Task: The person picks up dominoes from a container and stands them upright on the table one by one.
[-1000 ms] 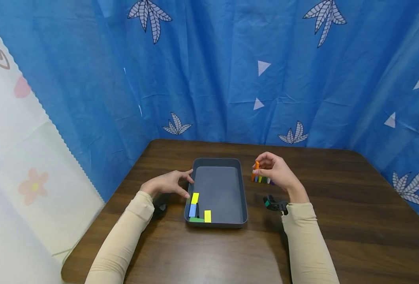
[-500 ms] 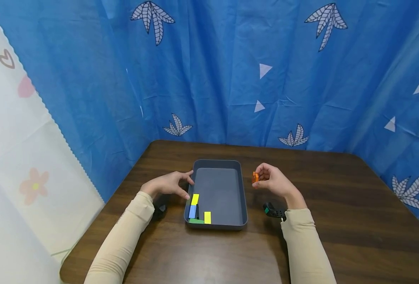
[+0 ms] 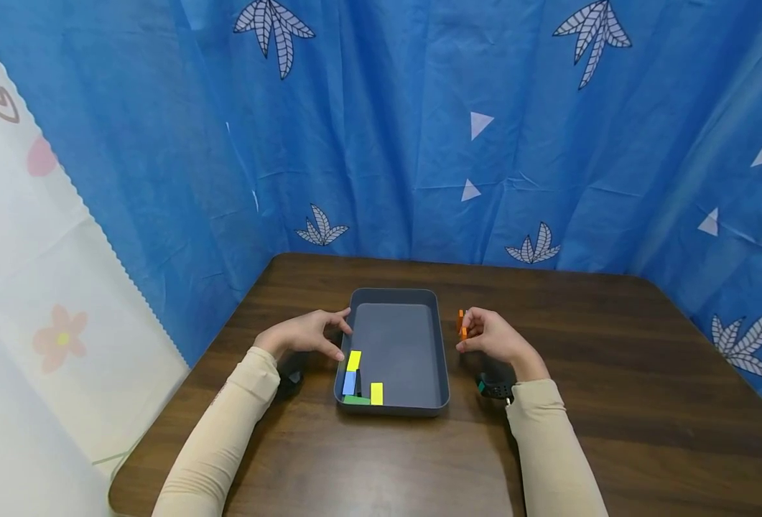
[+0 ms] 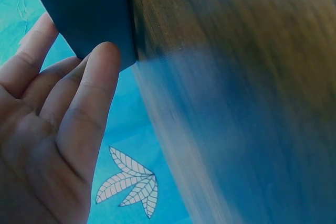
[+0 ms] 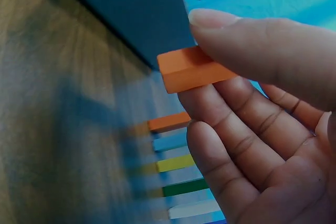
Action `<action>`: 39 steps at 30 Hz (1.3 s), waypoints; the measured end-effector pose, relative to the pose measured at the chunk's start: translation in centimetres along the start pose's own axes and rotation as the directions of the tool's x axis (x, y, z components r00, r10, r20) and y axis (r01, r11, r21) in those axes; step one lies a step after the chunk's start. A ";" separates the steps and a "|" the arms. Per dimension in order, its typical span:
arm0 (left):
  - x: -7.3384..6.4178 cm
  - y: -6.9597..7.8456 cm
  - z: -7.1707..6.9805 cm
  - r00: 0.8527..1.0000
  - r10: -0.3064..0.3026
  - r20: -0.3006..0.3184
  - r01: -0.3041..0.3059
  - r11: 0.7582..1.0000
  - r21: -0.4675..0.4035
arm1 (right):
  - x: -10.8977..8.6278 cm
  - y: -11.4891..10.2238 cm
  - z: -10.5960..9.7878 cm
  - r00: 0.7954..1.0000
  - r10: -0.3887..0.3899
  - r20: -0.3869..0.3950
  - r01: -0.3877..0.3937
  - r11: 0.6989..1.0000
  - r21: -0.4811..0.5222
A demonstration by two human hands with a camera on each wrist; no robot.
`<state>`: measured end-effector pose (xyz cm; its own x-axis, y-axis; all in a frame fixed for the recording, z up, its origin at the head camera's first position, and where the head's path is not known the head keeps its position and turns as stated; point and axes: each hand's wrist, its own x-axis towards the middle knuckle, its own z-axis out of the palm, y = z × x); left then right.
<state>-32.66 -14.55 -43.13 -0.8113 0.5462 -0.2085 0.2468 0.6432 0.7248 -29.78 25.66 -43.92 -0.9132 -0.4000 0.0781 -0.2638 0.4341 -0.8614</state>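
Observation:
My right hand pinches an orange block between thumb and fingers, just right of the dark grey tray. Beneath it, in the right wrist view, blocks stand in a row: orange, blue, yellow, green and white. The hand mostly hides this row from the head view. My left hand is spread at the tray's left side, its fingertips touching the wall in the left wrist view. Inside the tray's near left corner lie yellow, blue, black and green blocks.
Another yellow block lies by the tray's near wall, next to the green one. The wooden table extends around the tray. A blue curtain hangs behind its far edge, and a white curtain hangs at left.
My right hand has come lower and nearer, drawing the orange block away from the row; another orange block now shows behind it. The left hand and tray have stayed put.

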 end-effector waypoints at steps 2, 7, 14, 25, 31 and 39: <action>0.0 0.0 0.0 1.000 -0.003 0.001 0.003 1.000 -0.004 | 0.0 0.2 0.1 1.000 0.020 0.010 -0.020 1.000 -0.009; 0.0 -0.1 -0.1 1.000 0.006 0.006 -0.006 1.000 0.001 | 0.1 0.5 0.4 0.998 0.055 0.018 -0.054 0.998 -0.027; 0.1 -0.1 -0.3 1.000 0.004 -0.001 -0.004 1.000 0.002 | 0.3 0.5 0.5 0.998 0.065 0.020 -0.064 0.997 -0.030; 0.1 0.0 -0.3 1.000 -0.006 0.001 0.006 1.000 0.020 | 0.3 0.8 1.1 0.993 0.114 0.022 -0.113 0.993 -0.024; 0.2 -0.1 -0.3 1.000 0.009 0.008 -0.009 1.000 0.028 | 0.4 1.0 1.2 0.992 0.124 0.032 -0.123 0.992 -0.023; 0.2 -0.2 -0.2 1.000 0.002 0.011 -0.002 1.000 0.020 | 0.3 1.2 1.1 0.990 0.136 0.031 -0.135 0.990 -0.043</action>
<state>-33.00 -14.65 -43.15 -0.8051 0.5531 -0.2145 0.2587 0.6527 0.7121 -30.07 25.20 -45.46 -0.9305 -0.3620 -0.0554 -0.1515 0.5182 -0.8417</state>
